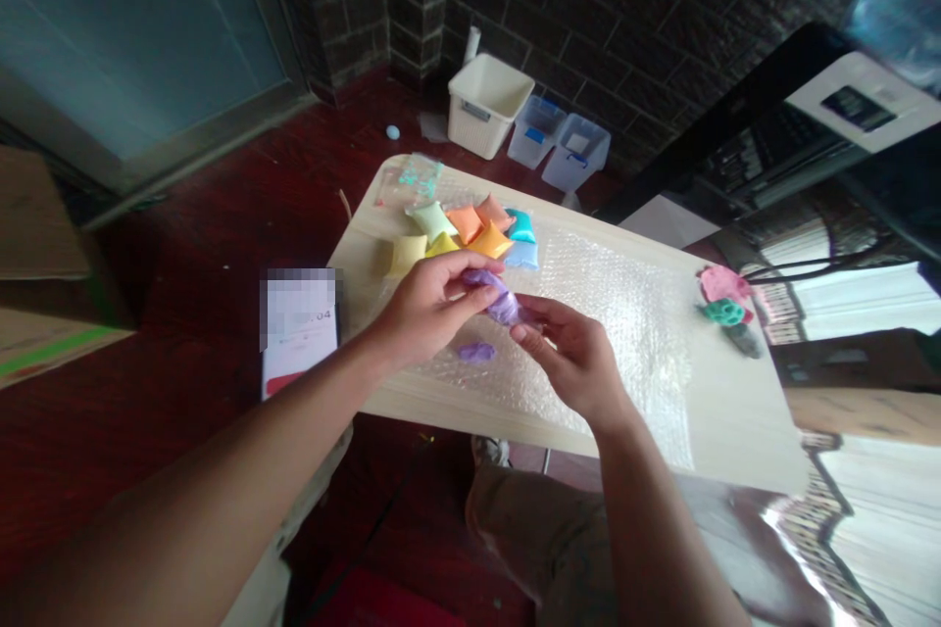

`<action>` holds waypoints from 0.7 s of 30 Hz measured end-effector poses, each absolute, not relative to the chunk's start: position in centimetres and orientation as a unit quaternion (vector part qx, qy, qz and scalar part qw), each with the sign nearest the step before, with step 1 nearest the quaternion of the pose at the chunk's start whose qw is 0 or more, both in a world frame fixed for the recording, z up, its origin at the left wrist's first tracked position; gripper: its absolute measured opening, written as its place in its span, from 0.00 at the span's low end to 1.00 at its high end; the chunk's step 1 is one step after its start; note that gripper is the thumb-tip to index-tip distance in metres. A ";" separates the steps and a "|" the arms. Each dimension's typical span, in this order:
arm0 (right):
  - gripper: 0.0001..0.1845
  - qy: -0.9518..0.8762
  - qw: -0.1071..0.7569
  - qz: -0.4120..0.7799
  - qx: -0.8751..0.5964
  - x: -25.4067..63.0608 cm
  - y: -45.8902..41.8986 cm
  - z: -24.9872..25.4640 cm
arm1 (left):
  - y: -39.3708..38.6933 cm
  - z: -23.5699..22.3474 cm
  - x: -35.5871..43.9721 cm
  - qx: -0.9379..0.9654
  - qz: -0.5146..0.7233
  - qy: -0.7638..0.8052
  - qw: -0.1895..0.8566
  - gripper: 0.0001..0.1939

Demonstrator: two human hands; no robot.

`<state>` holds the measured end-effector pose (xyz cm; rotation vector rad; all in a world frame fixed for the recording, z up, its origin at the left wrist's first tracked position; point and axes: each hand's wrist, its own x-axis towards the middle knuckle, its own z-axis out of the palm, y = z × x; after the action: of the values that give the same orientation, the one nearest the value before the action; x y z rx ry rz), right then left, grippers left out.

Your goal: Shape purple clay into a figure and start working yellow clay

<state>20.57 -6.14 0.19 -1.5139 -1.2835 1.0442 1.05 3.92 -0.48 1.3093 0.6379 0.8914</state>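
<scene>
Left hand (420,309) and right hand (580,358) clamp their fingers on opposite sides of the purple packet (504,307), probably to steady it above the bubble wrap (610,313).

On the one pale wooden bench (735,411) there are eight pillow-shaped coloured plastic packets (465,223). The soft purple pieces (476,353) are two in number. Beyond the bench there are one white plastic basket (476,129), two clear plastic bins (525,146) and one small light-blue round object (392,132).
</scene>
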 end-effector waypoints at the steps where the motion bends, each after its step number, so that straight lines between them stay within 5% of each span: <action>1: 0.23 -0.503 0.440 0.417 -0.615 20.6 -6.2 0.2 | 3.8 -0.4 1.2 0.582 0.391 0.280 0.656 0.15; 12: 0.09 -0.395 0.535 0.481 -0.571 19.5 -6.1 1.4 | 3.4 0.0 1.2 0.441 0.338 0.291 0.779 0.12; 21: 0.16 -0.395 0.558 0.458 -0.568 19.3 -5.6 0.8 | 3.5 -0.1 1.8 0.244 0.341 0.305 0.855 0.04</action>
<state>19.26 -5.58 0.84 -1.3402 -0.9313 1.0795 1.76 3.47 -0.10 0.5133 0.6410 0.7172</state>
